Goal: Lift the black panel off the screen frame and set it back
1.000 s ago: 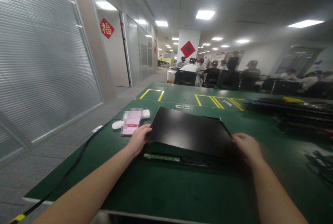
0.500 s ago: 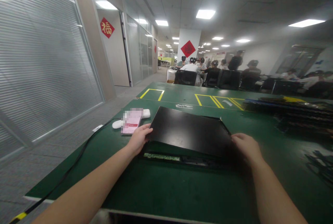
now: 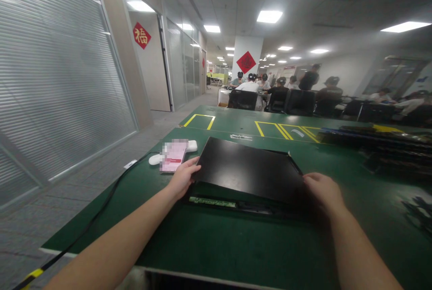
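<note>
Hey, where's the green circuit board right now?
In the head view, the green circuit board sits toward the person's left, just nearer than the black panel's near edge, to the right of the left hand.

Office-like workroom, blinds (image 3: 64, 74), glass partitions (image 3: 189, 65), green workbench (image 3: 249, 249), people (image 3: 249, 85) seated at tables (image 3: 223, 96)

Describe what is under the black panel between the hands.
Along the near side of the black panel, a green circuit strip shows; the panel hides what lies directly beneath it.
</note>
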`<state>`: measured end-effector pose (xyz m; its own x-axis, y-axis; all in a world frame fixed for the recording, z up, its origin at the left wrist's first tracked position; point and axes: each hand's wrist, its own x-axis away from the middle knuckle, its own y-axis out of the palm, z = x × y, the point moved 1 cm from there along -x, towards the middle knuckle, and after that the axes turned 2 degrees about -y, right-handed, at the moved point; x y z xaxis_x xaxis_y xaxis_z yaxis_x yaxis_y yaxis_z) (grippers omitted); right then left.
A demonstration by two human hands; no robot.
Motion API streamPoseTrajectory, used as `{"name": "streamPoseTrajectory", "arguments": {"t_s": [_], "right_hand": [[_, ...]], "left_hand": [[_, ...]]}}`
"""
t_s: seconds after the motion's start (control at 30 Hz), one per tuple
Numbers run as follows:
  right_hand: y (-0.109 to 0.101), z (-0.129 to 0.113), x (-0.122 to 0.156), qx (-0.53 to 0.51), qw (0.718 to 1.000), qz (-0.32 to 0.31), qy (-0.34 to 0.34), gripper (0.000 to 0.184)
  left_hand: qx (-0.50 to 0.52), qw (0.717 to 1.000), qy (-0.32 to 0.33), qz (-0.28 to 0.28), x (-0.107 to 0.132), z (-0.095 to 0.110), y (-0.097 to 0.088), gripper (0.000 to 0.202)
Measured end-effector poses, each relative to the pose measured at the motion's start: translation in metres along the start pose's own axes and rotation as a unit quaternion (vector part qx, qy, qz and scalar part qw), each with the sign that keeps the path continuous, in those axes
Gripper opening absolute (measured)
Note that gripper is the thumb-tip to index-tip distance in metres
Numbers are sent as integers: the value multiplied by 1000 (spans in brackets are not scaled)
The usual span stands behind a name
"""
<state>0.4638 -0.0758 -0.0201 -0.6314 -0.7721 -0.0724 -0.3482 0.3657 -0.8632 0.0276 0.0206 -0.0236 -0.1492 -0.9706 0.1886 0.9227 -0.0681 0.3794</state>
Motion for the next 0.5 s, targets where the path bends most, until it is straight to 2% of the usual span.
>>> {"name": "streamPoseTrajectory", "arguments": {"t_s": [0.5], "right_hand": [[1, 4, -3, 2, 1000, 5, -11, 35]], "left_hand": [[-9, 1000, 10, 0, 0, -1, -2, 55]]}}
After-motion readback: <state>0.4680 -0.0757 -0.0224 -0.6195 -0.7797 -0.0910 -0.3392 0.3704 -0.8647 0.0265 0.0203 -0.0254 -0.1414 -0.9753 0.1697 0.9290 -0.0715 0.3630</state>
